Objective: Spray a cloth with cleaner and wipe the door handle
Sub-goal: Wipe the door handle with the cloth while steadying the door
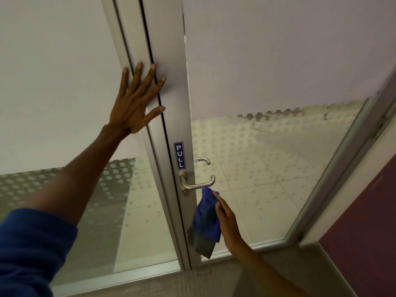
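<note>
Just above our right hand (pixel 227 219) sits the handle (pixel 198 183) — the cloth (pixel 205 219) pinched in our fingers has its top corner touching the lever's underside. Our left hand (pixel 134 103) is spread flat, holding nothing, on the frame (pixel 171 93) — probably steadying the door while we wipe.

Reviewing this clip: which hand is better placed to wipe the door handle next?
The right hand. It holds the blue cloth, whose top edge sits just under the door handle. The left hand is pressed flat, fingers spread, on the door frame well above.
</note>
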A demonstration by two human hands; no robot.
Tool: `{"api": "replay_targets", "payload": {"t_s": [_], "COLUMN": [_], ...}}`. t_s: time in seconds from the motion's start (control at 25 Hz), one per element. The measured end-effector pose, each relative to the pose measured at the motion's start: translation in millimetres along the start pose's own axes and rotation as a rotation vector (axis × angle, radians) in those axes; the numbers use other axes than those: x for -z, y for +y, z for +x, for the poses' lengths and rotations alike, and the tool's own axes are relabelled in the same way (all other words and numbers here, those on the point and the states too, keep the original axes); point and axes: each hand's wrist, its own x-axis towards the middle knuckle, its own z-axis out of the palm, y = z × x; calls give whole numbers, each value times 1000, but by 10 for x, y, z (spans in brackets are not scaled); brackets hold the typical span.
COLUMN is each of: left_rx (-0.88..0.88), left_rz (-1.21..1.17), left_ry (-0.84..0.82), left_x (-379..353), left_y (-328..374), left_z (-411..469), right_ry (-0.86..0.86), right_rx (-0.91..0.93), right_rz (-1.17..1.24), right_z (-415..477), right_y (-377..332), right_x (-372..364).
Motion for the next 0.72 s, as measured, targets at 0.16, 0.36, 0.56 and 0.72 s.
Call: {"api": "replay_targets", "payload": {"t_s": [0.16,0.36,0.56,0.72], "left_rx": [44,99,231,513], "left_rz": [-79,-248,-477,-834], "left_ry": [-58,-124,-173,-189], "left_x": [136,304,414,492], "left_y": [329,870,1464,1939], "left_z": [-131,-374,-692,-937], "right_ry": [-315,-76,-68,-140], "right_rx": [206,-402,-469,-387], "right_rz": [1081,356,504,643], "right_z": [120,10,-16,-71], "right_y": [-306,-519,-651,-686], "right_x": [-311,-26,143,282]}}
